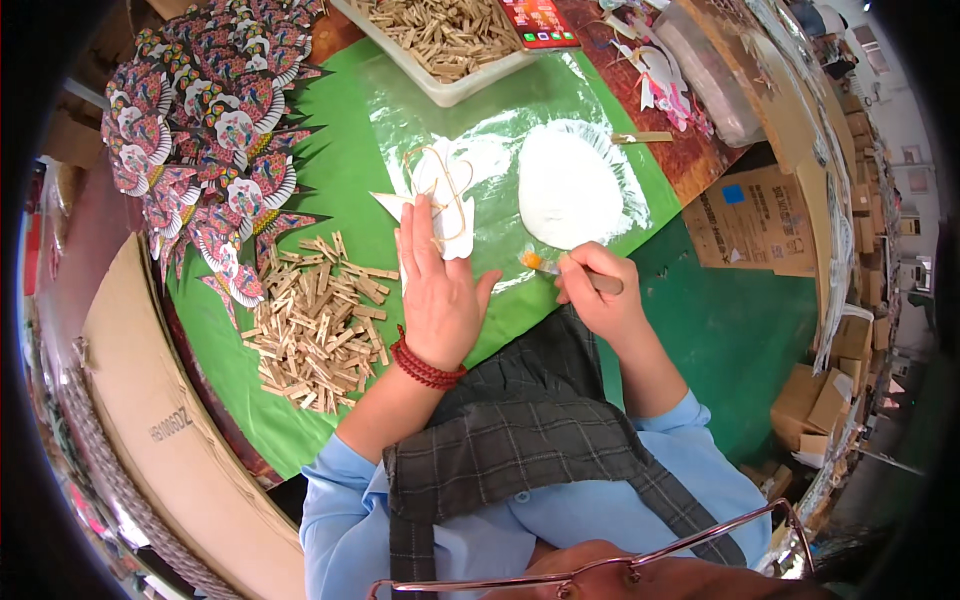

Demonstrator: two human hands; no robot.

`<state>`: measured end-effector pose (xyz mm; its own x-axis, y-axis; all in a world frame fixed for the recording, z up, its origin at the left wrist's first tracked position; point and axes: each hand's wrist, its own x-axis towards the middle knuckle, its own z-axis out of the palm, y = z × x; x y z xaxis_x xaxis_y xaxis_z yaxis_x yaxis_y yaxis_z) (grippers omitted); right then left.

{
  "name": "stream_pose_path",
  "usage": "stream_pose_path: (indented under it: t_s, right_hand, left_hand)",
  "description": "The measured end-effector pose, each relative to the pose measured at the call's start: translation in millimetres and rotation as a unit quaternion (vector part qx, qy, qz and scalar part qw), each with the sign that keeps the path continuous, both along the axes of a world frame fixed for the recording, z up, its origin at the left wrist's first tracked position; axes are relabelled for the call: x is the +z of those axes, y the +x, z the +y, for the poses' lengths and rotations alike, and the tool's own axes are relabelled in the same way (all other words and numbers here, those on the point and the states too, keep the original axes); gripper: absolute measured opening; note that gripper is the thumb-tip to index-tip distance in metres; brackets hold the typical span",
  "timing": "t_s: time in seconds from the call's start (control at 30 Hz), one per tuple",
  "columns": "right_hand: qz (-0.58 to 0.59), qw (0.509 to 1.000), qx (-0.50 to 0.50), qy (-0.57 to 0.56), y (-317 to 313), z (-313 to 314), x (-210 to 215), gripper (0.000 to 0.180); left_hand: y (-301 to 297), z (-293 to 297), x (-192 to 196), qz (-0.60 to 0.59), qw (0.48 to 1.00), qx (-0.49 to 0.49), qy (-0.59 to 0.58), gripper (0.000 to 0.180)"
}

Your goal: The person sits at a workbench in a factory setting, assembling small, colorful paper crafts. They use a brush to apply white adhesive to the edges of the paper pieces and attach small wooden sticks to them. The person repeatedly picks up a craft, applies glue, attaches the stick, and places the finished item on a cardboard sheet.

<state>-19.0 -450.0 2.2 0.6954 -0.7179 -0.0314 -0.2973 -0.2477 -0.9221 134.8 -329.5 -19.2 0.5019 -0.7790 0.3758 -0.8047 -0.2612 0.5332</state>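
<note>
My left hand (440, 300) lies flat, fingers stretched out, on the lower left of a white cut-out piece (460, 243). A thin tan strip (470, 178), bent into loops, rests on that piece. My right hand (605, 295) grips a small brush (545, 266) with orange-yellow bristles, its wooden handle sticking out behind the fingers. The bristles are just below a spread of thick white paste (570, 190). Paste and cut-out both sit on a clear plastic sheet (420, 103) over a green cloth (340, 110).
Left of my left hand is a heap of wooden clothespins (320, 325). Beyond it are stacked patterned cut-outs (215, 130). A white tray (450, 95) of clothespins stands at the far edge, a phone (540, 22) on its corner. A flat stick (642, 137) lies right of the paste; cardboard boxes (750, 225) stand farther right.
</note>
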Motion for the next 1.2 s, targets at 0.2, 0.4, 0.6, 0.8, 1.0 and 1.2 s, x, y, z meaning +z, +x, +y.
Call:
stream_pose_path:
  t_s: [0.2,0.4,0.6,0.8,1.0,1.2]
  right_hand:
    - [0.051,0.978,0.071,-0.191,19.1,5.8,17.4,0.007]
    - [0.175,0.937,0.126,-0.274,45.1,9.8,31.3,0.011]
    - [0.19,0.933,0.115,-0.283,55.8,4.3,31.9,0.013]
    - [0.014,0.997,-0.022,-0.073,5.2,12.1,-0.2,0.015]
    - [0.087,0.978,0.028,-0.188,22.9,9.9,11.2,0.013]
    - [0.246,0.908,0.127,-0.314,61.2,19.0,40.2,0.012]
  left_hand:
    - [0.7,1.1,0.3,-0.005,1.0,-0.004,-0.003,0.077]
    - [0.6,1.1,-0.3,-0.003,1.0,-0.003,-0.01,0.075]
    - [0.0,3.7,-0.4,-0.01,1.0,0.0,-0.011,0.08]
    - [0.8,5.3,0.4,0.002,1.0,-0.002,-0.015,0.088]
    - [-0.1,5.7,-2.4,0.001,1.0,-0.003,-0.022,0.086]
    - [-0.2,3.5,0.3,0.002,1.0,0.013,-0.027,0.062]
